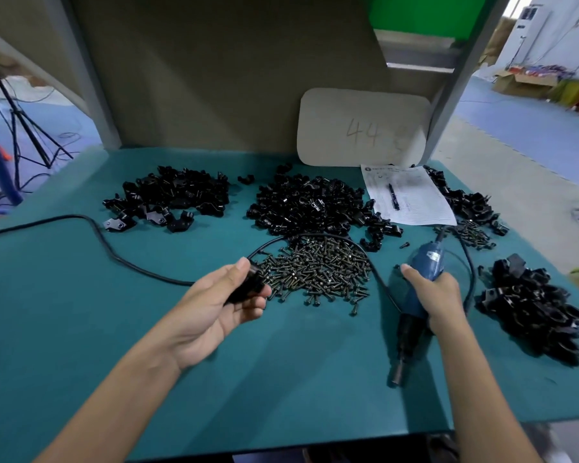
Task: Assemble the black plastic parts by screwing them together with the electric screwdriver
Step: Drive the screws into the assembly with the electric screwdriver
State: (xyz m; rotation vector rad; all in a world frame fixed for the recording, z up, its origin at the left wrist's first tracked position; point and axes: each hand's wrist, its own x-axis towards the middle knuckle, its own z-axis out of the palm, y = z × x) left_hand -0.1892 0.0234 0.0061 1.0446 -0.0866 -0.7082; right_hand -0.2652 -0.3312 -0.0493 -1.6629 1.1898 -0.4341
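Note:
My left hand grips a small black plastic part just left of a pile of dark screws in the middle of the green table. My right hand grips the blue electric screwdriver, whose black tip points down toward me just above the table. Heaps of black plastic parts lie at the back left, the back centre, the far right back and the right side.
The screwdriver's black cable snakes across the table from the left edge and loops round the screws. A printed sheet with a pen lies at the back right, below a cardboard sign. A smaller screw pile sits beside the sheet.

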